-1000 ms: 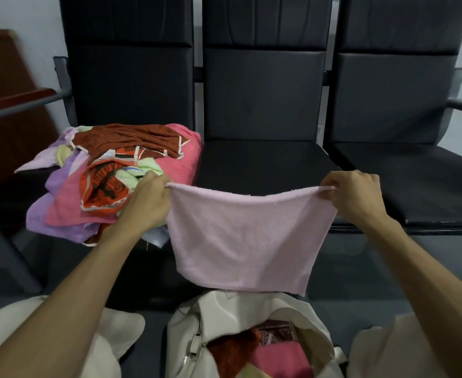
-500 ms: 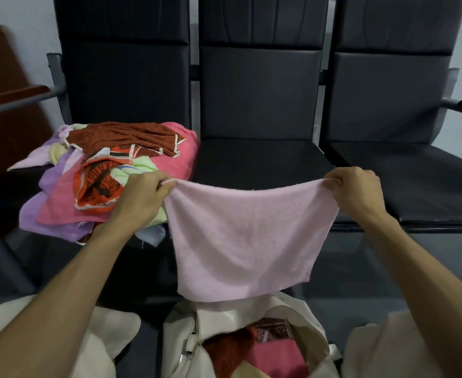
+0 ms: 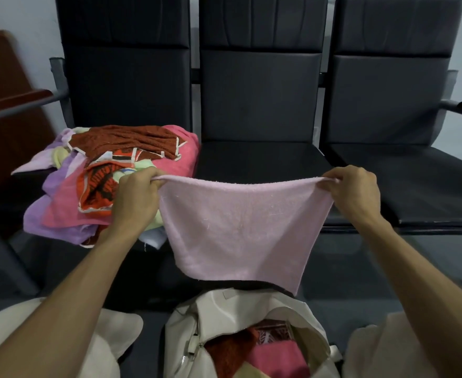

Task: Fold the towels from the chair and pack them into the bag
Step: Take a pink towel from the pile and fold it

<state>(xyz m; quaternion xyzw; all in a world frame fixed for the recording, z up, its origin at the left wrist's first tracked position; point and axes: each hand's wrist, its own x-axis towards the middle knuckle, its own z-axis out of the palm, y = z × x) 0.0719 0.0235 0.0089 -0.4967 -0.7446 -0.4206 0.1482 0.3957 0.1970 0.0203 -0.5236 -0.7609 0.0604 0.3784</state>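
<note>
The left hand (image 3: 137, 199) and right hand (image 3: 353, 192) reach forward at 1 height, well apart, knuckles up, each apparently pinching a top corner of the pink towel (image 3: 240, 233).

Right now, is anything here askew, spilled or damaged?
Nothing is spilled or damaged. The pink towel, pinched at its top corners by the left hand and right hand, hangs askew: its bottom edge slopes down toward the right.

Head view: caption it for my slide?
Left hand and right hand hold a pink towel spread above the open bag, towel pile on the chair.
</note>
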